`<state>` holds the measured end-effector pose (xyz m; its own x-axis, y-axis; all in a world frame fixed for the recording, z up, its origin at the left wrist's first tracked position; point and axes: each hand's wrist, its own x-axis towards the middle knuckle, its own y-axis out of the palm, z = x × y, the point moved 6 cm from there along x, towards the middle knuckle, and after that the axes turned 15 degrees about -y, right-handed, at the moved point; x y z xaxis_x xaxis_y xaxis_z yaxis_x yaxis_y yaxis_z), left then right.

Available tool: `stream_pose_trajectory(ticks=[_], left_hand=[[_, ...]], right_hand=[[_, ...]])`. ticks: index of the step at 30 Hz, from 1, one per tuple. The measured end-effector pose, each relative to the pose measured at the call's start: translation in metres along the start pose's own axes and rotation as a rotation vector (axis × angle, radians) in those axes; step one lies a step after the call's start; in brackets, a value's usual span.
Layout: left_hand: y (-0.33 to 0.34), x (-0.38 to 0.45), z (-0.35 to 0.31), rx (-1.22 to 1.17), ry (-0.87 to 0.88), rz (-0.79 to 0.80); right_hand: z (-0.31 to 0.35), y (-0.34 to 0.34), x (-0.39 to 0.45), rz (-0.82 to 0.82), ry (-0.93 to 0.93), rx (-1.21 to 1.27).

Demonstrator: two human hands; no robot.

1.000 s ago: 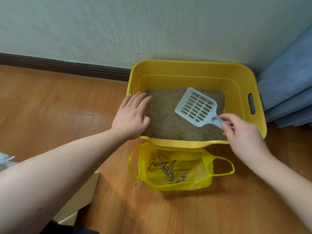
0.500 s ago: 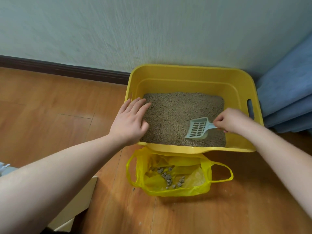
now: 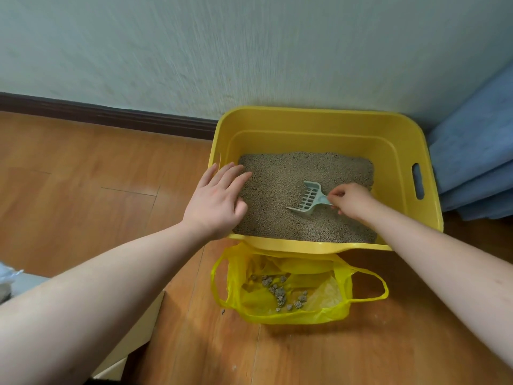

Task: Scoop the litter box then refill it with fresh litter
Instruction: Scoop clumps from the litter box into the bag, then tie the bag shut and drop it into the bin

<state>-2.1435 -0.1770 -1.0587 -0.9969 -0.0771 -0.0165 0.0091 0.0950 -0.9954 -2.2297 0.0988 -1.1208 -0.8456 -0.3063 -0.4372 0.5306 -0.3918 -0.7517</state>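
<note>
Right hand [image 3: 350, 200] pinches the scoop [image 3: 306, 200] handle, blade down in the litter inside the yellow litter box [image 3: 319, 126]. Left hand [image 3: 215, 202] lies flat on its left rim. Clumps [image 3: 280, 294] already sit in the bag [image 3: 361, 294] just in front of the box, so scooping's underway, refill not started.

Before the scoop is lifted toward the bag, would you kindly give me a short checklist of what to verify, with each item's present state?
1. Right hand grips the scoop handle: ok.
2. Left hand steadies the box at its left rim: ok.
3. Scoop's front edge is down in the litter: ok.
4. Scoop holds a clump: cannot tell.
5. Bag lies open on the floor in front of the box: ok.
6. Bag has room above its clumps: ok.
</note>
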Motion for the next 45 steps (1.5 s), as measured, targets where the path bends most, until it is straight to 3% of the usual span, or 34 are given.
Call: stream_pose_trajectory(ticks=[6, 10, 13, 19, 21, 24, 26, 29, 33, 38, 39, 45], left_hand=[[0.001, 0.001, 0.000, -0.007, 0.006, 0.006], [-0.002, -0.001, -0.002, -0.033, 0.055, 0.002], [-0.005, -0.002, -0.003, -0.045, 0.083, 0.001], [-0.012, -0.006, -0.009, -0.097, 0.130, 0.000], [-0.022, -0.012, -0.020, -0.148, 0.258, -0.035], [-0.034, -0.041, -0.045, -0.151, 0.601, -0.117], [-0.032, -0.073, -0.057, -0.124, 0.815, -0.117], [-0.015, -0.114, -0.065, -0.037, 1.073, 0.001], [0.012, -0.135, -0.057, 0.118, 1.247, 0.300], [0.040, -0.124, -0.014, 0.606, 1.140, 0.454], [0.041, -0.119, -0.007, 0.651, 1.098, 0.397], [0.019, -0.123, 0.019, 0.521, 0.767, 0.158]], right_hand=[[0.018, -0.024, -0.021, -0.112, -0.138, -0.088], [0.066, -0.030, -0.074, -0.234, -0.457, -0.065], [0.086, -0.014, -0.113, -0.229, -0.600, -0.037], [0.059, 0.066, -0.161, -0.188, -0.575, -0.235], [0.044, 0.074, -0.173, -0.252, -0.581, -0.333], [0.026, 0.077, -0.190, -0.379, -0.658, -0.455], [0.010, 0.068, -0.196, -0.484, -0.564, -0.422], [-0.014, 0.057, -0.199, -0.540, -0.443, -0.475], [-0.037, 0.065, -0.191, -0.412, -0.297, -0.558], [-0.046, 0.074, -0.181, -0.234, -0.163, -0.452], [-0.044, 0.075, -0.182, -0.205, -0.152, -0.435], [-0.017, 0.081, -0.194, -0.114, -0.118, -0.395]])
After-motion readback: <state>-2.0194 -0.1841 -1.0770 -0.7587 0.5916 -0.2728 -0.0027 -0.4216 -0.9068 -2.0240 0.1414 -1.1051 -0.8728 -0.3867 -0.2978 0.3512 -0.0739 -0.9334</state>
